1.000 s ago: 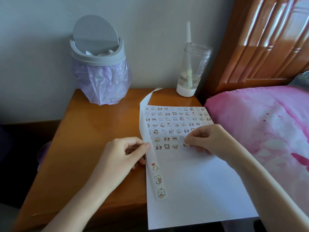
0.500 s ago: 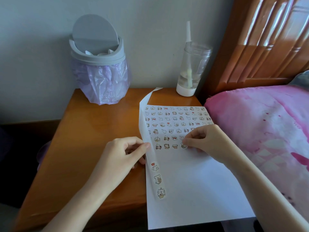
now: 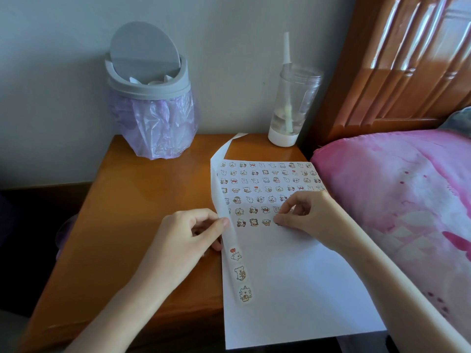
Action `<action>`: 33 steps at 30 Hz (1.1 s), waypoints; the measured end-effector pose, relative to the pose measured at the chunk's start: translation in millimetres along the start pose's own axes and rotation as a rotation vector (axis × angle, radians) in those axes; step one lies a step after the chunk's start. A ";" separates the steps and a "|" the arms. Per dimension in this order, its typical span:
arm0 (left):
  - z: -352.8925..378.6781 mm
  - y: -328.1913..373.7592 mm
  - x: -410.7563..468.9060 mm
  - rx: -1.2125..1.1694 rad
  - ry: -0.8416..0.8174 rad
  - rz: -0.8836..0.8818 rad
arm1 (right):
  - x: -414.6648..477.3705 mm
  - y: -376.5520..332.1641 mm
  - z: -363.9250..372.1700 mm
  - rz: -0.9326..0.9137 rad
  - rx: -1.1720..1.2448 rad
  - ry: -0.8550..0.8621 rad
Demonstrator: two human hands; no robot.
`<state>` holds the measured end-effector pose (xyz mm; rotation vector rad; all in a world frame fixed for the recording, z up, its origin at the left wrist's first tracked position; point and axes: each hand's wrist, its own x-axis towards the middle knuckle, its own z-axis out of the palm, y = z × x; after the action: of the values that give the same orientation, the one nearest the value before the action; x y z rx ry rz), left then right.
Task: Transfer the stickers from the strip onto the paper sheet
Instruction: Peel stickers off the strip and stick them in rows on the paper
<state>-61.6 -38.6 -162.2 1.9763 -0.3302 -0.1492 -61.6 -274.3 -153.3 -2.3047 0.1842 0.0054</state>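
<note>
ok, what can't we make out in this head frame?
All head view.
Sticker at the right hand: mostly under its fingers; pinched or pressed flat, cannot tell.
Strip pinched edge: under the left hand thumb.
Paper sheet right edge: partly behind the right forearm.
Far sticker rows: drawings too small to read.
Bin contents: mostly behind its lid.
</note>
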 end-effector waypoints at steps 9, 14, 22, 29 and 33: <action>-0.2 -0.2 -0.5 0.016 -0.003 0.002 | 2.8 4.5 -6.4 -0.055 -0.019 -0.082; 0.0 0.0 -0.3 0.012 0.004 -0.002 | 2.2 6.0 -6.0 -0.067 -0.031 -0.099; -2.9 4.0 1.9 -0.183 0.119 -0.023 | -10.8 -21.0 6.0 -0.192 0.127 -0.019; -3.5 4.9 0.9 -0.191 0.202 0.001 | -31.2 -47.5 30.2 -0.301 0.324 -0.195; -3.5 6.8 0.8 -0.200 0.200 0.026 | -32.1 -48.2 30.4 -0.268 0.373 -0.193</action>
<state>-61.0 -38.4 -154.5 1.7712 -0.2024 0.0312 -85.2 -215.7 -136.3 -1.9258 -0.2076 0.0528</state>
